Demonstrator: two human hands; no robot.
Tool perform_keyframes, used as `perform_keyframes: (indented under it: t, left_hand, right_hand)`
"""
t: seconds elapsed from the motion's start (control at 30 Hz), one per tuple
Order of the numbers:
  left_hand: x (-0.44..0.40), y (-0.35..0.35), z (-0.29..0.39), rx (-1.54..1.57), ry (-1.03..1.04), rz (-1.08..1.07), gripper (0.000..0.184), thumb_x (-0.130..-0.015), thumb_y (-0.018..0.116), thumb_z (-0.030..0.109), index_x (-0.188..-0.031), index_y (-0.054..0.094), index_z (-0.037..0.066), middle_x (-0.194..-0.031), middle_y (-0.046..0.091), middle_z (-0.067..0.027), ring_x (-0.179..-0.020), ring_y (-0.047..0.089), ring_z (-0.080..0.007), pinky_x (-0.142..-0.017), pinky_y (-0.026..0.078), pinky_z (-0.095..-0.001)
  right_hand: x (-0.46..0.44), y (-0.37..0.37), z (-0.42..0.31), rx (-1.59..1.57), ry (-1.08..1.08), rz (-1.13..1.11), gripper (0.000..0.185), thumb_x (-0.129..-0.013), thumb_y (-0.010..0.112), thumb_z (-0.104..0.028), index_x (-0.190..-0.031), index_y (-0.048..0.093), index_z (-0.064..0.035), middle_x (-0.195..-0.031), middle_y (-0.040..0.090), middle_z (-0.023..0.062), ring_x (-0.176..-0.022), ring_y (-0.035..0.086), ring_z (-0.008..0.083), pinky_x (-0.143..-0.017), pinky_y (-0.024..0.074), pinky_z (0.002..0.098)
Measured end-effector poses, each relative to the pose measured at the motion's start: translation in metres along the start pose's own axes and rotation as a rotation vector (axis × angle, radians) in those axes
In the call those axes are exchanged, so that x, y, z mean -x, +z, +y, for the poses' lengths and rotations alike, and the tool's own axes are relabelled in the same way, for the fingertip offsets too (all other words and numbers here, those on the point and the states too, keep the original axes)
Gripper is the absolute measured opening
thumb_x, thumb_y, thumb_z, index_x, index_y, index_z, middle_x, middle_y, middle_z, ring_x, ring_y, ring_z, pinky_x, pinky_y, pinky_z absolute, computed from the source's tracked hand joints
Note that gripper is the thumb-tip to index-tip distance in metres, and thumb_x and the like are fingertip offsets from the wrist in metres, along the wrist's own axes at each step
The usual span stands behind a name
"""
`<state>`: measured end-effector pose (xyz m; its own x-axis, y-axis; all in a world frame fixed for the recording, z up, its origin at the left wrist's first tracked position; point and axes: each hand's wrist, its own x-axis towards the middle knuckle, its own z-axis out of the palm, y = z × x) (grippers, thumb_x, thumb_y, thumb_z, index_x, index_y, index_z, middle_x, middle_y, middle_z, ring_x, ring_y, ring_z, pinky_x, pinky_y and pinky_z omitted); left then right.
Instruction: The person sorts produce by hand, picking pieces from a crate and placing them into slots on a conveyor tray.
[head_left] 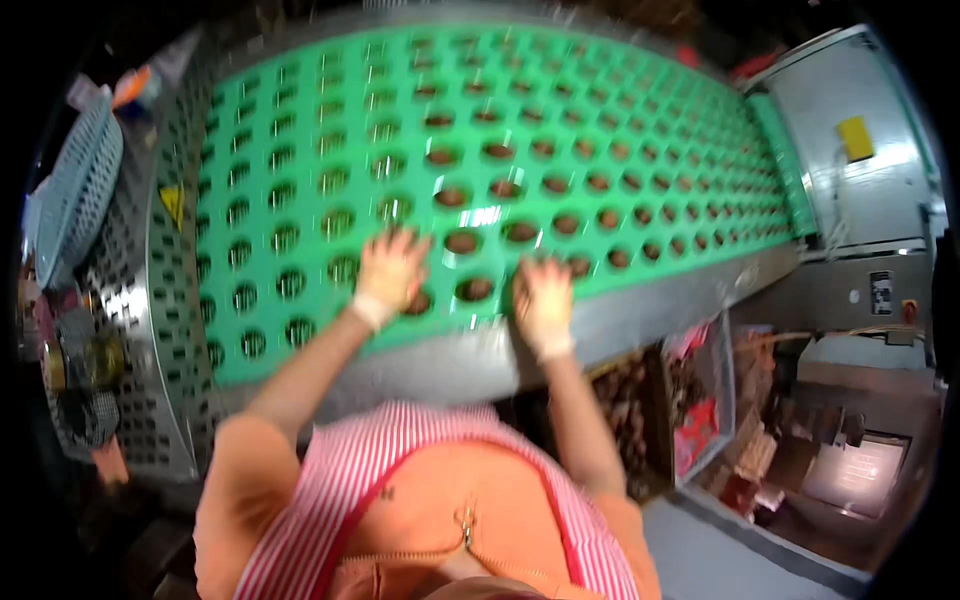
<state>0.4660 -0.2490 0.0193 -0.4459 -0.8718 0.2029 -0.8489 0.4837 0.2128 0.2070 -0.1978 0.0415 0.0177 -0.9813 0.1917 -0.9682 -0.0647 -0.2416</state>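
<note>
A green sheet with rows of oval holes (pixel 300 185) stretches across the view. Small brown oval pieces, nut-like, sit in many holes from the middle to the right, such as one brown piece (pixel 475 290) between my hands. My left hand (pixel 393 268) rests low over the sheet, fingers apart and a little bent, beside another brown piece (pixel 418 303). Over the sheet's near edge is my right hand (pixel 543 300), its fingers bent downward and slightly blurred, next to a brown piece (pixel 579 266). I see nothing held in either hand.
A steel rail (pixel 440 365) runs along the near edge. Perforated metal plating (pixel 165 330) and a light blue basket (pixel 80 190) stand at the left. A metal cabinet (pixel 835 110) is at the far right. Below right, a bin of brown pieces (pixel 622 410) sits under the rail.
</note>
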Motion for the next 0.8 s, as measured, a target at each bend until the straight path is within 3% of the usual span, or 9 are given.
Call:
perform_keyframes:
  t: [0.03, 0.1, 0.13, 0.17, 0.27, 0.47, 0.6, 0.73, 0.8]
  left_hand:
    - [-0.004, 0.007, 0.005, 0.026, 0.017, 0.022, 0.055, -0.083, 0.064, 0.032, -0.134, 0.053, 0.017, -0.130, 0.049, -0.0111, -0.121, 0.046, -0.0363, -0.099, 0.036, -0.0537]
    - [-0.018, -0.002, 0.024, 0.056, 0.062, -0.050, 0.050, -0.083, 0.065, 0.027, -0.130, 0.055, 0.016, -0.124, 0.051, -0.0115, -0.116, 0.049, -0.0349, -0.097, 0.039, -0.0506]
    - [-0.023, -0.001, 0.030, 0.052, 0.076, -0.111, 0.047, -0.082, 0.065, 0.025, -0.128, 0.057, 0.016, -0.122, 0.051, -0.0116, -0.113, 0.050, -0.0345, -0.096, 0.040, -0.0496]
    - [-0.027, 0.015, 0.032, 0.099, 0.026, -0.107, 0.045, -0.081, 0.066, 0.023, -0.125, 0.058, 0.015, -0.119, 0.052, -0.0116, -0.111, 0.050, -0.0340, -0.095, 0.041, -0.0487]
    - [-0.029, 0.044, 0.015, 0.192, -0.052, -0.044, 0.043, -0.079, 0.068, 0.021, -0.121, 0.060, 0.015, -0.115, 0.052, -0.0113, -0.108, 0.051, -0.0334, -0.093, 0.043, -0.0478]
    - [-0.056, 0.027, 0.018, 0.084, 0.127, 0.107, 0.048, -0.084, 0.066, 0.034, -0.127, 0.056, 0.017, -0.124, 0.051, -0.0107, -0.118, 0.047, -0.0344, -0.100, 0.038, -0.0484]
    - [-0.078, 0.027, 0.020, -0.018, 0.167, 0.007, 0.053, -0.086, 0.062, 0.041, -0.131, 0.053, 0.015, -0.135, 0.046, -0.0127, -0.127, 0.043, -0.0358, -0.105, 0.033, -0.0521]
    - [-0.111, 0.030, 0.046, 0.211, 0.270, 0.013, 0.052, -0.088, 0.060, 0.035, -0.134, 0.051, 0.014, -0.140, 0.043, -0.0135, -0.129, 0.042, -0.0345, -0.106, 0.036, -0.0486]
    - [-0.127, 0.041, 0.058, 0.144, 0.262, -0.003, 0.046, -0.088, 0.061, 0.030, -0.129, 0.055, 0.013, -0.126, 0.053, -0.0131, -0.118, 0.050, -0.0335, -0.100, 0.041, -0.0476]
  right_hand:
    - [0.001, 0.002, 0.001, 0.017, -0.046, -0.068, 0.035, -0.080, 0.056, -0.008, -0.114, 0.061, -0.0081, -0.100, 0.056, 0.0197, -0.094, 0.053, 0.0400, -0.081, 0.0439, 0.0529]
    - [0.002, -0.010, -0.012, -0.124, -0.208, -0.228, 0.045, -0.074, 0.056, -0.001, -0.118, 0.061, -0.0107, -0.112, 0.059, 0.0188, -0.107, 0.055, 0.0374, -0.089, 0.0470, 0.0493]
    - [0.008, 0.010, -0.007, -0.277, -0.286, -0.090, 0.041, -0.073, 0.057, 0.000, -0.112, 0.063, -0.0119, -0.109, 0.061, 0.0171, -0.100, 0.057, 0.0387, -0.087, 0.0483, 0.0477]
    - [0.012, 0.028, 0.008, -0.184, -0.337, -0.073, 0.039, -0.075, 0.061, -0.005, -0.113, 0.064, -0.0130, -0.116, 0.061, 0.0128, -0.102, 0.057, 0.0364, -0.089, 0.0488, 0.0463]
    - [0.006, 0.032, -0.002, -0.133, -0.084, -0.152, 0.033, -0.080, 0.066, -0.012, -0.113, 0.064, -0.0134, -0.114, 0.062, 0.0103, -0.099, 0.057, 0.0345, -0.088, 0.0486, 0.0461]
    - [0.019, 0.038, -0.009, -0.181, -0.058, 0.136, 0.033, -0.082, 0.068, -0.016, -0.114, 0.063, -0.0101, -0.114, 0.061, 0.0144, -0.106, 0.054, 0.0374, -0.093, 0.0465, 0.0470]
    - [0.034, 0.021, -0.011, -0.174, 0.020, 0.223, 0.040, -0.082, 0.070, -0.019, -0.120, 0.062, -0.0114, -0.127, 0.055, 0.0169, -0.119, 0.047, 0.0412, -0.102, 0.0411, 0.0496]
    - [0.063, 0.017, -0.013, -0.061, -0.004, 0.249, 0.040, -0.082, 0.070, -0.020, -0.120, 0.061, -0.0126, -0.129, 0.054, 0.0168, -0.122, 0.045, 0.0435, -0.101, 0.0392, 0.0537]
    - [0.069, 0.023, -0.009, -0.098, -0.003, 0.269, 0.038, -0.082, 0.069, -0.019, -0.119, 0.061, -0.0124, -0.129, 0.054, 0.0173, -0.122, 0.045, 0.0441, -0.100, 0.0392, 0.0549]
